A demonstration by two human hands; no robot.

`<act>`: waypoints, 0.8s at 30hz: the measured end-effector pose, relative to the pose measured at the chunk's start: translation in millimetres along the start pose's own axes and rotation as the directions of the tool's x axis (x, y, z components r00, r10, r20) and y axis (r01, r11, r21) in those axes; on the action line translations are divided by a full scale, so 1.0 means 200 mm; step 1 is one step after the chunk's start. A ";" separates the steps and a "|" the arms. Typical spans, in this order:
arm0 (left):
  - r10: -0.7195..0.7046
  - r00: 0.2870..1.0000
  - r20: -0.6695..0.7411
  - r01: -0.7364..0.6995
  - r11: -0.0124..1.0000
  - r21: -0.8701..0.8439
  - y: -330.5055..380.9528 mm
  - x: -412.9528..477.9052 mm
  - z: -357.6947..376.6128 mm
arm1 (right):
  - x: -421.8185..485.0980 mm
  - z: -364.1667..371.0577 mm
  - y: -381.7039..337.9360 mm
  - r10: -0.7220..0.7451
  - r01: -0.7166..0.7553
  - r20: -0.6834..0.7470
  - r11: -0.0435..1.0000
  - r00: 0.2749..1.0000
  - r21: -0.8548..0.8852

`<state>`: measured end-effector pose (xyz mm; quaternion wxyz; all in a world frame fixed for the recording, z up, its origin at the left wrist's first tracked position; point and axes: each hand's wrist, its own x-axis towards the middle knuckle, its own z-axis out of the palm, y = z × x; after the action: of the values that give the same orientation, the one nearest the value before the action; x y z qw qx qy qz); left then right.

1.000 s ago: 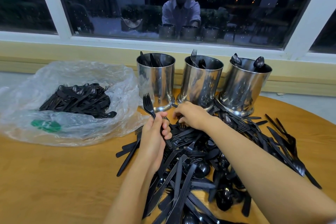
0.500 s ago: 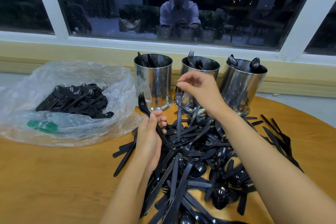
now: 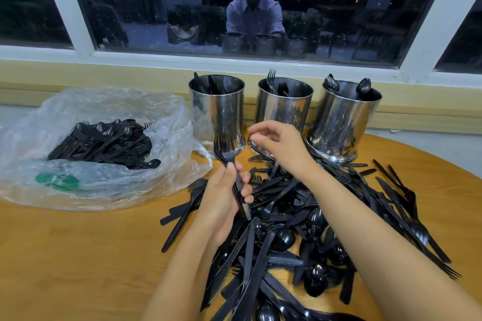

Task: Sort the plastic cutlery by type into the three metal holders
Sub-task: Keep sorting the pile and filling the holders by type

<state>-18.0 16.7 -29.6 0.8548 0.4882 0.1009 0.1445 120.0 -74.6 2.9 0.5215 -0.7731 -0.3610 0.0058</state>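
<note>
Forks [image 3: 224, 150] upright in the left hand [image 3: 224, 198], right hand [image 3: 276, 146] just beside them.

Right hand [image 3: 279, 148] now without its fork.

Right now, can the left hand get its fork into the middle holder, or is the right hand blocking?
Probably yes. The right hand hangs low before the middle holder, below its rim, so the open top looks free for the left hand lifting its fork.
</note>
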 end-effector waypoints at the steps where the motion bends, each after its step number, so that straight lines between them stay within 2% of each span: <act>1: 0.001 1.000 -0.020 -0.001 1.000 -0.005 0.00 0.00 -0.01 | 0.01 -0.01 0.05 0.026 -0.024 0.015 0.989 1.000 -0.143; 3: -0.002 0.999 -0.054 0.003 1.000 0.010 0.00 0.00 -0.01 | 0.02 -0.04 0.16 0.109 -0.056 0.120 0.923 0.987 -0.381; 6: -0.004 0.998 -0.069 0.004 1.000 0.010 0.00 0.00 -0.01 | 0.02 -0.05 0.27 0.217 -0.013 0.306 0.833 0.927 -0.553; 8: -0.001 0.998 -0.068 0.003 1.000 0.029 0.00 0.01 -0.01 | 0.02 -0.06 0.29 0.235 0.017 0.335 0.796 0.913 -0.605; 12: 0.020 0.997 -0.069 -0.015 0.997 0.072 -0.01 0.01 -0.01 | 0.03 -0.09 0.28 0.206 0.045 0.331 0.788 0.921 -0.615; 15: 0.047 0.996 -0.077 -0.045 0.999 0.022 -0.02 0.02 -0.01 | 0.04 -0.13 0.25 0.064 0.063 0.212 0.840 0.975 -0.539; 18: 0.073 0.992 -0.099 -0.075 0.997 -0.012 -0.01 0.02 -0.01 | 0.06 -0.18 0.17 -0.096 0.081 -0.025 0.933 0.995 -0.349; 22: 0.098 0.987 -0.125 -0.097 0.995 0.019 -0.02 0.01 -0.01 | 0.04 -0.24 0.08 -0.196 0.132 -0.300 0.966 0.934 -0.222; 24: 0.107 0.987 -0.121 -0.098 0.992 0.081 -0.01 0.01 -0.01 | 0.01 -0.26 0.04 -0.189 0.148 -0.401 0.980 0.896 -0.131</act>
<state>-16.9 17.4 -31.2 0.8194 0.5143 0.1344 0.2146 145.3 -117.2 20.8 0.5460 -0.7473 -0.3084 -0.2197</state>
